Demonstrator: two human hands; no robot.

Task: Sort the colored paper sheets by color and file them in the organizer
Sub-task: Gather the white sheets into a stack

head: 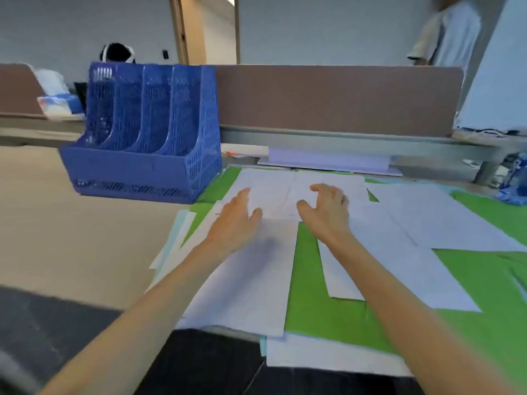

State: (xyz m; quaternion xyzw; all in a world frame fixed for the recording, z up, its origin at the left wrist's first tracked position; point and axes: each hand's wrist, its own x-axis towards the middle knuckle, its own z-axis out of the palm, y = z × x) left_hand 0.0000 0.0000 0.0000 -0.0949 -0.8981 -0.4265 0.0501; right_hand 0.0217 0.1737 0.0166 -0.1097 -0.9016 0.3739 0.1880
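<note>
Since white sheets [273, 195] and green sheets [313, 280] lie mixed on the surface [71, 223], left hand [236, 220] and right hand [325, 209] hover loose-fingered and empty, likely to gather white ones; the organizer [148, 132] stands just left

Left of the left hand [236, 220], the organizer [142, 155] is blue, mesh-patterned. White sheets [273, 195] lie under that hand, green sheets [313, 295] to its right, pale blue sheets [182, 223] by its wrist. The desk [71, 223] is beige.
</note>
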